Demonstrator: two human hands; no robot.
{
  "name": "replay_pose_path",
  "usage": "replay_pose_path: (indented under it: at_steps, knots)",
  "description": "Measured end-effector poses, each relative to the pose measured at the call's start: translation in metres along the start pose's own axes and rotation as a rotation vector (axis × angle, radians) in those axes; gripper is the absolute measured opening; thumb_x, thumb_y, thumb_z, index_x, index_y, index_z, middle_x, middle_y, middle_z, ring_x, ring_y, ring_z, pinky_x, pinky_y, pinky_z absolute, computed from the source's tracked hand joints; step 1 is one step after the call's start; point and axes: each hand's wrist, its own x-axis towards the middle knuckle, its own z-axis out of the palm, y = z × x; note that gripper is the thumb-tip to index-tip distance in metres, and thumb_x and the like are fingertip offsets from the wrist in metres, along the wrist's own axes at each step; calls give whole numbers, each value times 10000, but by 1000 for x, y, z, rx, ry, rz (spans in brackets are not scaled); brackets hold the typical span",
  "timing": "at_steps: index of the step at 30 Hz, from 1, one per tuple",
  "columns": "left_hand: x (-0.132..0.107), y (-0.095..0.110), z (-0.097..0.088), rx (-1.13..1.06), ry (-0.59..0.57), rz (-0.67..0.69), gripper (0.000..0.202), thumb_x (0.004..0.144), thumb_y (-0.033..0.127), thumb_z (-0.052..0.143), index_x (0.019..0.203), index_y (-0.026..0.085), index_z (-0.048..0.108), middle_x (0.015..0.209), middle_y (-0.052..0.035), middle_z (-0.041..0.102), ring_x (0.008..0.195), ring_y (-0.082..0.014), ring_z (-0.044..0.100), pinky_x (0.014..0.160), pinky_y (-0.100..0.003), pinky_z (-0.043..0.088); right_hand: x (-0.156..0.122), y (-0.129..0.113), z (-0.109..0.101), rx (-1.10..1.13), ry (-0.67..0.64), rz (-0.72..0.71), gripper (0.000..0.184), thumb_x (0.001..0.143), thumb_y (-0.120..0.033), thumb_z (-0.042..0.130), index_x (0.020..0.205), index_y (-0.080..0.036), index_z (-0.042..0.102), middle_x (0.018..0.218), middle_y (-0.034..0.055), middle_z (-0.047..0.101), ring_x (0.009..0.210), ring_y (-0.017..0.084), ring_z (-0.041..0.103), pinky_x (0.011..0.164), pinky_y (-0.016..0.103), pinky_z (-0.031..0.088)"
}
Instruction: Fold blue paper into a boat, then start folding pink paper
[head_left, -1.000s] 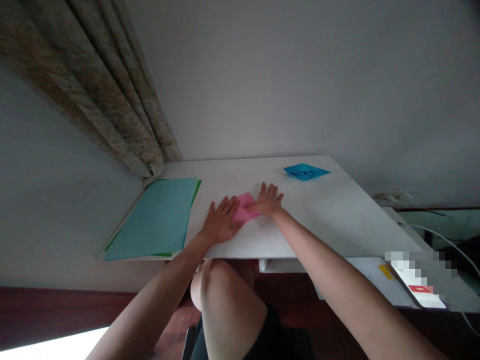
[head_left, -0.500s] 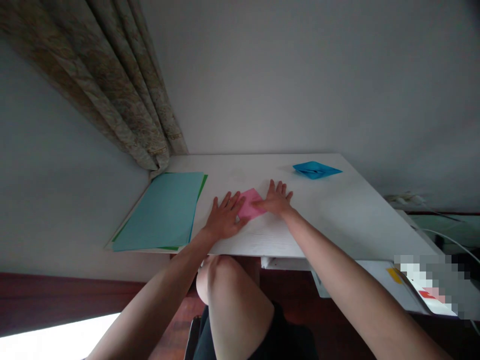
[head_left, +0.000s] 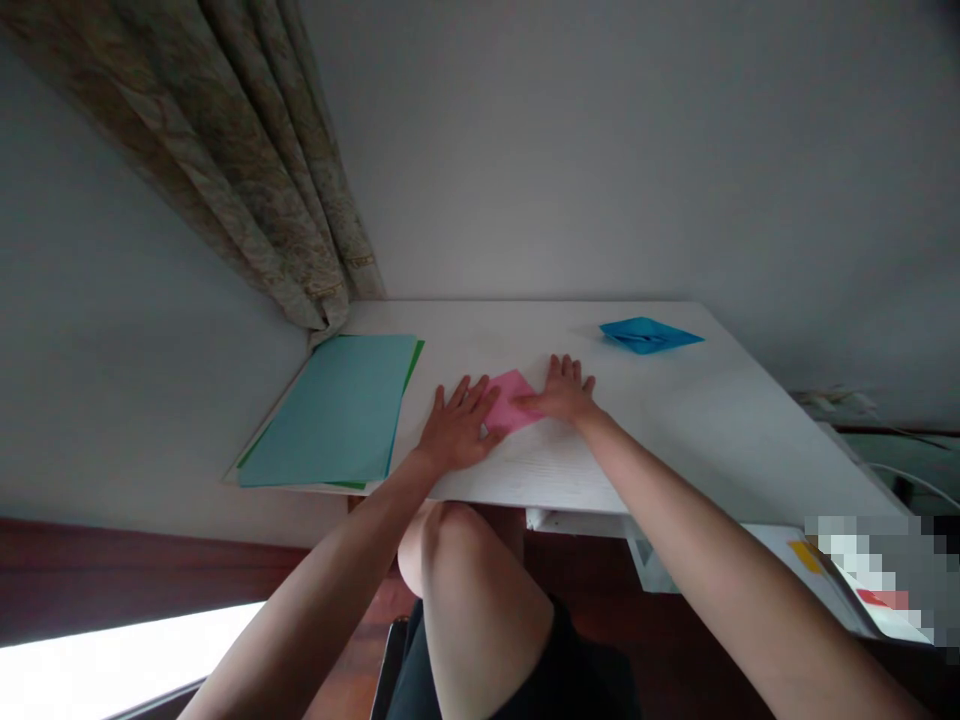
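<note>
A folded piece of pink paper [head_left: 513, 388] lies flat on the white table [head_left: 480, 335], between my two hands. My left hand [head_left: 459, 428] rests with fingers spread over the paper's left side, covering part of that edge. From the other side, my right hand [head_left: 566, 392] lies open, its thumb pressed on the paper's right part and its other fingers on the tabletop. Farther back to the right sits a folded blue paper boat [head_left: 649, 337], apart from both hands.
Stacked light-blue and green paper sheets [head_left: 330, 405] lie at the table's left end. A patterned curtain [head_left: 277, 190] hangs down to the back left corner. Below the table's front edge is my knee [head_left: 457, 550]. Cables [head_left: 911, 475] run off the right side.
The whole view has shifted slightly, so the table and hands appear a little farther right and up. Both hands keep nearly the same place on the pink paper.
</note>
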Motion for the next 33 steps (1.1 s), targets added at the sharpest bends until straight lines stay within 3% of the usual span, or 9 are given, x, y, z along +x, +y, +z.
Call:
replay_pose_path:
  at_steps: [6, 10, 13, 17, 20, 24, 27, 31, 33]
  knots:
    - [-1, 0, -1, -28, -7, -2, 709, 963, 660, 284, 1569, 294, 231, 1655, -24, 157, 1520, -348, 128, 1172, -688, 136, -4, 37, 2, -49, 26, -18, 1189, 737, -703, 613, 1585, -90, 48, 1659, 183, 33, 1526, 317, 12, 1203, 533, 85]
    - [-2, 3, -5, -31, -21, -10, 703, 967, 649, 293, 1569, 291, 235, 1655, -27, 154, 1520, -352, 123, 1172, -692, 127, -8, 22, 0, -44, 32, 26, 1209, 720, -771, 591, 1583, -86, 96, 1653, 209, 3, 1514, 388, -15, 1177, 607, 58]
    - [-2, 4, -6, -44, -33, -26, 703, 968, 634, 314, 1570, 280, 232, 1655, -27, 146, 1522, -344, 117, 1178, -680, 133, -12, 8, 3, -41, 88, -2, 1154, 743, -790, 561, 1572, -80, 186, 1644, 235, 64, 1506, 421, 30, 1161, 633, 64]
    - [12, 0, -5, -86, -37, -51, 636, 979, 504, 398, 1562, 291, 259, 1652, -11, 152, 1524, -345, 106, 1173, -691, 133, -11, 7, 11, -14, 279, -220, 714, 891, -653, 495, 1441, -198, 506, 1576, 184, 348, 1468, 350, 261, 1158, 572, 171]
    - [39, -10, -4, -161, -23, -91, 517, 955, 253, 437, 1460, 363, 458, 1617, 36, 276, 1512, -307, 195, 1177, -666, 171, -7, 7, 15, 13, 347, -343, 493, 924, -532, 526, 1309, -248, 646, 1474, 145, 505, 1381, 305, 410, 1130, 484, 276]
    - [81, -27, -3, -264, 89, -156, 522, 858, 67, 466, 1185, 397, 703, 1525, 62, 453, 1462, -261, 338, 1176, -614, 233, -6, -1, 11, -21, 334, -396, 684, 860, -538, 610, 1456, -219, 500, 1563, 162, 386, 1411, 344, 372, 1129, 526, 283]
    - [99, -33, 1, -298, 176, -113, 458, 840, 39, 493, 1070, 326, 765, 1509, 29, 482, 1434, -253, 389, 1183, -545, 280, -10, -5, 9, -104, 254, -514, 571, 919, -522, 523, 1435, -278, 524, 1629, 93, 265, 1474, 384, 244, 1126, 623, 246]
    - [95, -26, 11, -238, 238, -43, 428, 915, 79, 418, 1226, 180, 694, 1428, -67, 576, 1378, -193, 468, 1173, -389, 348, -16, -9, 15, -177, 220, -638, 541, 1027, -395, 259, 1529, -226, 372, 1614, 75, 298, 1499, 368, 177, 1126, 682, 216]
    - [87, -17, 14, -150, 193, 14, 495, 933, 92, 364, 1394, 115, 546, 1469, -108, 528, 1403, -196, 436, 1176, -404, 337, -17, -11, 18, -190, 217, -655, 564, 1033, -353, 195, 1556, -167, 294, 1609, 100, 298, 1497, 363, 188, 1128, 696, 200]
